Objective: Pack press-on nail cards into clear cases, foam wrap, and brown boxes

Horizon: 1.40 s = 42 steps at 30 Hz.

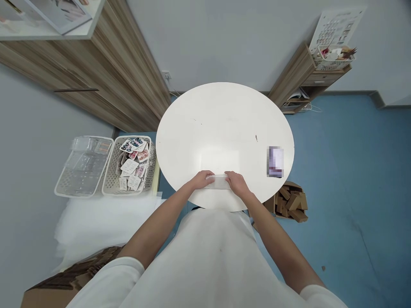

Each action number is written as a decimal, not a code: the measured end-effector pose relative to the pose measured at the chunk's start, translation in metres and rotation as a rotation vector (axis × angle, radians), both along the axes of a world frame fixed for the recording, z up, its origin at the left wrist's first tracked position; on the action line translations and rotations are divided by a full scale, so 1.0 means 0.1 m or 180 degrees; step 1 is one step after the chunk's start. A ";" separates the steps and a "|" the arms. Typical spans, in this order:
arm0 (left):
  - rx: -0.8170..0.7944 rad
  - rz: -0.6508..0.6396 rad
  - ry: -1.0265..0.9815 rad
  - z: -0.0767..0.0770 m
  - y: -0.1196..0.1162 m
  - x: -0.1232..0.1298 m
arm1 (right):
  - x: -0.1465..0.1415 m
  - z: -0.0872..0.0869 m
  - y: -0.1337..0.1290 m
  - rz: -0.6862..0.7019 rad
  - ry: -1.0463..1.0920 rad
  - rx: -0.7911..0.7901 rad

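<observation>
A translucent white wrapped piece (220, 182) lies flat near the front edge of the round white table (224, 107). My left hand (203, 179) grips its left end, fingers bent over it. At the other end, my right hand (236, 182) has its fingers closed on the same piece. What is inside the wrap, if anything, cannot be made out. A thin pale sheet (220, 160) seems to lie on the table just beyond my hands. Toward the table's right edge rests a pixelated purple and white object (275, 161), touched by neither hand.
On the left stand a basket of clear plastic boxes (84, 167) and a basket of printed cards (131, 164), with white wrapping sheets (105, 222) below. An open carton of small brown boxes (290, 202) sits on the floor at right. Wooden cabinets (122, 64) flank the table's far side.
</observation>
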<state>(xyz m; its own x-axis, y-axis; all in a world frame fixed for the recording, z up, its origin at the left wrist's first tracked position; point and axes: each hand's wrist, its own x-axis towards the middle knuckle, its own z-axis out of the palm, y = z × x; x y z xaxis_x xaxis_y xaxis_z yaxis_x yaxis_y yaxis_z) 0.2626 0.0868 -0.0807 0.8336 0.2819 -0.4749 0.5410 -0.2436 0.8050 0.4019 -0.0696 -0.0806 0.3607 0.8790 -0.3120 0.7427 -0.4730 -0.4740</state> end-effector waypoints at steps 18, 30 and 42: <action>0.0912 0.0054 0.1158 -0.08 0.11 0.04 | 0.12 -0.22 0.06 -0.0402 -0.0003 -0.0010; 0.2435 -0.1114 -0.0424 -0.01 -0.43 0.05 | -0.10 -0.11 -0.10 -0.0024 -0.0491 0.0595; 0.2203 -0.0873 -0.0271 -0.16 -0.45 0.05 | -0.22 -0.21 -0.43 -0.2619 0.1137 0.0461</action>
